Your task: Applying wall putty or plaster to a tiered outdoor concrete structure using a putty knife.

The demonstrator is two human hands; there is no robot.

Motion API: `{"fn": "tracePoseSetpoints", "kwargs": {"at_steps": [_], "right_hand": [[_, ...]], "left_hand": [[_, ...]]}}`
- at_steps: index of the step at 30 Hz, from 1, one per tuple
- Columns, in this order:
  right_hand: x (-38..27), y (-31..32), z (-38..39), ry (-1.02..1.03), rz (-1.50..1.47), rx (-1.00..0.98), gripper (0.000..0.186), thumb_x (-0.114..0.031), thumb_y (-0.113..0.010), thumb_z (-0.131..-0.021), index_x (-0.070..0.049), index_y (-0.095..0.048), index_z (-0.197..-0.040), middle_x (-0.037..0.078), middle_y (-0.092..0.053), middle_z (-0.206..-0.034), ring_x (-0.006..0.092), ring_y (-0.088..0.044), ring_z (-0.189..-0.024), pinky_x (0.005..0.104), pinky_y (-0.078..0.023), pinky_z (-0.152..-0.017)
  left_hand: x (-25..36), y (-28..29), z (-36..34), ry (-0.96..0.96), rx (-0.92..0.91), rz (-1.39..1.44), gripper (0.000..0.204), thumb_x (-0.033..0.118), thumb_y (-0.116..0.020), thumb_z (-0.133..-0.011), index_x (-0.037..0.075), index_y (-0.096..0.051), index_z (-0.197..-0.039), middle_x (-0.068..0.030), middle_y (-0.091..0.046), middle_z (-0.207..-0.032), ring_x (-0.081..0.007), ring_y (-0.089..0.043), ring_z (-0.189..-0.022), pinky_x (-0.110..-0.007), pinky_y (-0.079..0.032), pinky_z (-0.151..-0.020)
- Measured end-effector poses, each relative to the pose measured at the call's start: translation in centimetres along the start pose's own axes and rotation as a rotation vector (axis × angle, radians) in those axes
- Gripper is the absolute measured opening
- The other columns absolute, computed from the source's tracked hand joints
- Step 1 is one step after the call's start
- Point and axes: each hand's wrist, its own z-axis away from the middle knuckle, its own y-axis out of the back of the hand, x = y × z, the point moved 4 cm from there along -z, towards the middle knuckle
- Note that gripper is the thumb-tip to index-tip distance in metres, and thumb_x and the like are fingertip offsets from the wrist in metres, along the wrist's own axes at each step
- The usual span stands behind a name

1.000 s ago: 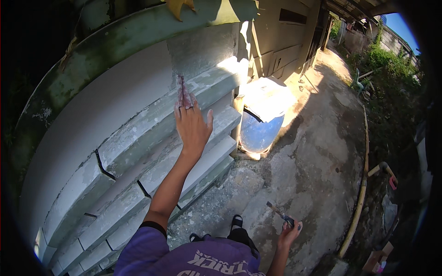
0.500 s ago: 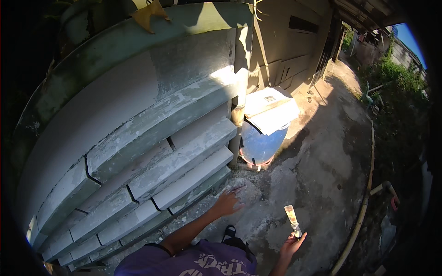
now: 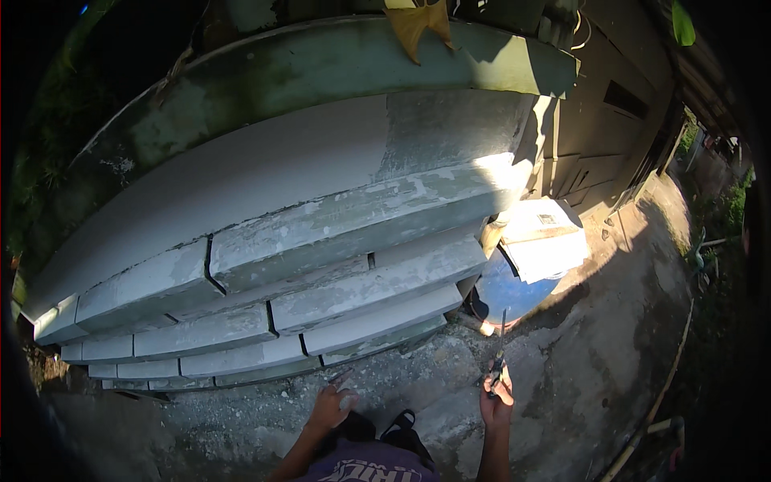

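My left hand [image 3: 328,407] is low in the middle, fingers apart and holding nothing, with the index finger extended. Ahead of it is the foot of a stepped wall [image 3: 345,253] of long grey-white ledges with flaking paint and dark vertical gaps. My right hand [image 3: 499,402] is closed round the dark handle of a putty knife [image 3: 503,344]. The blade points up and away from me and shows nearly edge-on. Neither hand touches the wall.
Behind the putty knife stands a blue drum [image 3: 514,293] with white boards [image 3: 546,241] on top. A green, stained rim [image 3: 305,84] overhangs the wall, with a dry leaf [image 3: 422,28] above. A pipe [image 3: 662,386] runs along the rough concrete path [image 3: 578,373] at right.
My view has swung left, so the wall fills more of it. The putty knife has turned from showing its flat blade to nearly edge-on. My left hand has drawn nearer my body.
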Motion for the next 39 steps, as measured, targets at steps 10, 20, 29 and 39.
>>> {"fn": "tracePoseSetpoints", "kwargs": {"at_steps": [10, 20, 29, 39], "right_hand": [[3.8, -10.0, -1.6, 0.152, -0.027, 0.091, 0.035, -0.034, -0.062, -0.097, -0.005, -0.054, -0.116, 0.007, -0.063, -0.085, 0.0084, -0.047, -0.048, 0.0218, -0.035, -0.039], [-4.6, -22.9, -8.7, 0.574, 0.742, -0.226, 0.027, 0.003, -0.077, -0.076, 0.004, -0.069, -0.102, 0.012, -0.068, -0.085, 0.0128, -0.062, -0.063, 0.0229, -0.046, -0.051], [-12.3, -35.1, -17.6, 0.923, 1.185, -0.165, 0.02, -0.002, -0.085, -0.069, 0.002, -0.074, -0.086, 0.006, -0.071, -0.075, 0.0081, -0.063, -0.065, 0.0209, -0.05, -0.062], [-12.5, -38.7, -23.2, 1.041, 1.153, -0.293, 0.021, -0.002, -0.087, -0.066, 0.001, -0.074, -0.082, 0.005, -0.07, -0.07, 0.0087, -0.064, -0.065, 0.0213, -0.05, -0.062]], "left_hand": [[-2.2, 2.9, 0.2, -0.043, 0.093, 0.036, 0.023, 0.029, -0.064, -0.09, 0.01, -0.072, -0.101, -0.0137, -0.054, -0.139, -0.0329, -0.055, -0.116, -0.045, -0.041, -0.095], [-3.0, 3.8, 0.0, 0.111, 0.062, 0.072, 0.021, 0.026, -0.069, -0.087, 0.014, -0.071, -0.104, -0.0156, -0.06, -0.13, -0.0361, -0.056, -0.115, -0.047, -0.04, -0.099], [-1.0, 3.5, -3.2, 0.243, 0.266, 0.035, 0.029, 0.021, -0.07, -0.084, 0.015, -0.069, -0.112, -0.0117, -0.06, -0.13, -0.0324, -0.058, -0.107, -0.044, -0.041, -0.092], [1.9, 1.5, -8.4, 0.359, 0.298, 0.067, 0.028, 0.02, -0.069, -0.086, 0.013, -0.067, -0.113, -0.0128, -0.062, -0.128, -0.0343, -0.058, -0.111, -0.045, -0.043, -0.092]]}}
